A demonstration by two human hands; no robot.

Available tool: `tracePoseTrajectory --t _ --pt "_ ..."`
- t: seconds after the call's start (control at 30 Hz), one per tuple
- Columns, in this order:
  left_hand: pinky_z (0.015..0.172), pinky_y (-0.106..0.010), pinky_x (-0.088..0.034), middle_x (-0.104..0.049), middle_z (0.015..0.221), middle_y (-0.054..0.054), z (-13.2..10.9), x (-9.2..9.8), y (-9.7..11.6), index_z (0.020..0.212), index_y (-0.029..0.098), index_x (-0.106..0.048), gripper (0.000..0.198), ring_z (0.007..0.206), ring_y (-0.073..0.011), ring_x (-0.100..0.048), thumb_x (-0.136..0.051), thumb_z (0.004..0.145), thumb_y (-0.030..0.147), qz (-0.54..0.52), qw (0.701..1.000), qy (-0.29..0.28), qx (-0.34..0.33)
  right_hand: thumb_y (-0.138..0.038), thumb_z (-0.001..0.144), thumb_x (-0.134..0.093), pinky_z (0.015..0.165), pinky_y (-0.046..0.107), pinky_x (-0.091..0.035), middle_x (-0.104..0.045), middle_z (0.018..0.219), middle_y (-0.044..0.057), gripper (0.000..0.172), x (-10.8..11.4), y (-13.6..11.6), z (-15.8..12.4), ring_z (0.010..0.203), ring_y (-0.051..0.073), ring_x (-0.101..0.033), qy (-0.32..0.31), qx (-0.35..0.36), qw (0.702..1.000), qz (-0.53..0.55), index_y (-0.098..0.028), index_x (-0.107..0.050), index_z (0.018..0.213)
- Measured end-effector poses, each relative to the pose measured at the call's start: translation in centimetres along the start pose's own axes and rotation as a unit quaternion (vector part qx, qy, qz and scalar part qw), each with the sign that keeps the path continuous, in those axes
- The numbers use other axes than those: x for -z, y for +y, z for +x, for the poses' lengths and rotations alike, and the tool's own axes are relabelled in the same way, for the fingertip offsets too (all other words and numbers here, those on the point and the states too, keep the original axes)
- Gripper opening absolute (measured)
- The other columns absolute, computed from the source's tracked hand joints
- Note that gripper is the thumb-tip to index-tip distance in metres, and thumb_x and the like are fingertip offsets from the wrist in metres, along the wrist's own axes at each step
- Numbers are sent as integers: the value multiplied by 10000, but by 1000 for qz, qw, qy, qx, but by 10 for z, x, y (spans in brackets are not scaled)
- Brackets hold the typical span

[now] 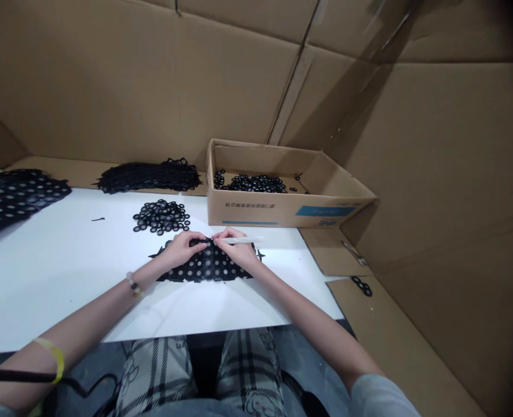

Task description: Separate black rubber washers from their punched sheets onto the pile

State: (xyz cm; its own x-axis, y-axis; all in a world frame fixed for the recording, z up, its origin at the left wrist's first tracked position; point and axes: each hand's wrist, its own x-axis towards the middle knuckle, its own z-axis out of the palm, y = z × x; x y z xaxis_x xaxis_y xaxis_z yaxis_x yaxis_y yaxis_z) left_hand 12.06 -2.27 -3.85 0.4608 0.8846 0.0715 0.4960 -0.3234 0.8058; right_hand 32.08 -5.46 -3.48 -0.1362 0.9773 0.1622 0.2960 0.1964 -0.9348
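A black rubber sheet [206, 269] punched with round holes lies on the white table [57, 272] in front of me. My left hand [182, 248] rests on its far left part, fingers curled and pressing on the sheet's top edge. My right hand [234, 246] is closed round a white pen-like tool [243, 238], whose tip points left at the sheet's top edge, close to my left fingertips. Both hands nearly touch over the sheet.
A pile of loose black rings [161, 216] lies just beyond the sheet. An open cardboard box [256, 208] holds more rings [250, 183]. Stacks of black sheets lie at the back [150, 175] and far left [13, 197]. Cardboard walls surround the table.
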Motion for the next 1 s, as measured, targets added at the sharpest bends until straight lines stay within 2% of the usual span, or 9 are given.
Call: tracePoseTrajectory --t 0.2,0.4,0.5,0.63,0.87,1.0 --pt "890 -361 -473 -733 1012 -51 1 6 4 936 199 -706 302 962 -251 -647 -587 800 440 12 1000 -8 -16 -329 825 -569 754 298 -459 -708 853 7 151 -2 -5 -1 819 176 -646 10 21 999 -49 -215 -548 728" --pt "865 -330 -461 -742 982 -35 4 19 4 920 204 -712 259 932 -237 -653 -580 820 403 85 995 -41 -34 -340 813 -575 711 294 -437 -678 761 -1 164 15 -7 1 759 178 -620 16 26 995 -94 -212 -575 710" --pt "860 -318 -457 -746 962 -29 4 18 3 889 198 -713 236 923 -228 -653 -588 816 384 69 996 -44 -35 -335 788 -605 757 307 -456 -709 820 21 171 17 -10 3 802 186 -646 15 18 999 -40 -201 -579 686" --pt "864 -318 -448 -744 956 -19 3 14 5 902 199 -713 231 916 -224 -652 -592 818 377 45 997 -42 -44 -323 760 -636 853 321 -464 -723 945 51 176 8 -9 3 895 188 -667 0 18 999 46 -190 -576 661" --pt "891 -324 -449 -745 981 -20 3 10 4 923 200 -715 224 945 -228 -653 -596 817 358 24 998 -43 -50 -302 755 -614 677 268 -431 -644 691 -12 142 2 2 4 702 159 -599 33 9 999 -31 -197 -589 663" --pt "903 -335 -454 -743 1006 -25 4 8 0 939 203 -719 233 970 -238 -652 -609 806 359 25 998 -39 -41 -323 766 -613 671 266 -415 -633 689 -14 160 4 3 3 699 158 -582 28 12 999 -45 -197 -582 672"
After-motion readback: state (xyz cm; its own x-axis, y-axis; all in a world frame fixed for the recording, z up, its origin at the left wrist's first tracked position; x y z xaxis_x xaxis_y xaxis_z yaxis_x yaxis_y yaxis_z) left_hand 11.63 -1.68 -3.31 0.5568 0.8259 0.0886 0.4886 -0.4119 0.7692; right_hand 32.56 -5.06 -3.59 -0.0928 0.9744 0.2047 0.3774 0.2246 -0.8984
